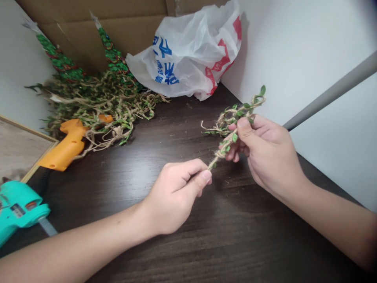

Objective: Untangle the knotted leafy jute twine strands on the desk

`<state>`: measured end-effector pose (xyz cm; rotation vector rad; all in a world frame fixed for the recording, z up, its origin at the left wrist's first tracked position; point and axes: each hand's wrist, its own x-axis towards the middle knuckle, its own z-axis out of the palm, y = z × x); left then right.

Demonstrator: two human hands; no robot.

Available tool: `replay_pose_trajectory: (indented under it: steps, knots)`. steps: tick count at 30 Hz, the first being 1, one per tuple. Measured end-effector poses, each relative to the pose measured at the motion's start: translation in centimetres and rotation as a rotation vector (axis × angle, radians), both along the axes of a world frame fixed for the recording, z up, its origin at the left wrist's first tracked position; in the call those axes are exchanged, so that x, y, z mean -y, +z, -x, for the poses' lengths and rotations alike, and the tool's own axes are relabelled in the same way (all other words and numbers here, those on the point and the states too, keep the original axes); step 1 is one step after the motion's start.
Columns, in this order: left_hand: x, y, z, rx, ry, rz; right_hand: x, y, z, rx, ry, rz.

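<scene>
A length of jute twine with small green leaves (226, 148) stretches between my two hands above the dark table. My left hand (176, 192) pinches its lower end between thumb and forefinger. Up and to the right, my right hand (266, 147) grips the twine between thumb and fingers. A knotted, fuzzy spot shows on the stretch between the hands. Looped coils of the same twine hang past my right fingertips, with a loose end pointing left. My right palm and the inner part of the bundle are partly hidden.
A large tangle of leafy twine (118, 104) lies at the back left, beside an orange glue gun (67, 147). Two small green Christmas trees (113, 53) stand behind it. A white plastic bag (191, 51) leans against cardboard (132, 23). A teal glue gun (20, 208) is at left; a white wall (279, 51) bounds the right.
</scene>
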<state>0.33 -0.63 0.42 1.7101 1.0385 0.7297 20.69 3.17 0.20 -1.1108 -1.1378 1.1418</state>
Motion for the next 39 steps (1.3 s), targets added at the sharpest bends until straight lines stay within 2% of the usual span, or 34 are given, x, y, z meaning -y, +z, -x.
replay_pose_trajectory:
  steps: [6,9,14,16,19,21,24,27,31,33,35,37,39]
  knots:
    - [0.2,0.2,-0.1,-0.054,0.014,-0.056,-0.2,0.0,0.0,-0.028,-0.021,0.022]
    - [0.3,0.0,-0.1,-0.09,0.065,-0.107,-0.2,0.4,0.1,-0.051,-0.024,0.049]
    - [0.2,-0.5,-0.2,-0.191,0.374,-0.274,0.0,0.6,0.4,-0.11,0.067,0.126]
    - [0.3,-0.6,-0.3,-0.27,0.436,-0.384,0.3,0.5,0.7,-0.127,0.1,0.146]
    - [0.6,-0.5,-0.3,-0.315,0.385,-0.546,0.8,0.3,1.2,-0.133,0.139,0.169]
    - [0.8,-0.5,-0.4,-0.258,0.314,-0.58,1.1,0.1,1.4,-0.138,0.181,0.178]
    - [0.7,-0.7,-0.4,-0.164,0.228,-0.465,1.4,0.0,1.5,-0.136,0.263,0.178]
    - [0.3,-0.9,-0.3,-0.14,0.216,-0.324,1.4,-0.1,1.4,-0.072,0.301,0.189]
    - [0.0,-0.5,-0.3,-0.179,0.183,-0.262,1.2,-0.2,1.1,0.05,0.21,0.218]
    - [0.1,-0.1,-0.3,-0.196,0.165,-0.236,1.3,-0.1,0.9,0.081,0.103,0.115]
    - [0.3,0.2,-0.3,-0.181,0.148,-0.198,1.4,0.2,0.6,0.159,0.041,-0.105]
    - [0.4,0.3,-0.2,-0.131,0.106,-0.167,1.6,0.4,0.3,0.312,0.107,-0.343]
    - [0.3,0.3,-0.1,-0.038,0.051,-0.122,1.8,0.5,0.1,0.472,0.272,-0.485]
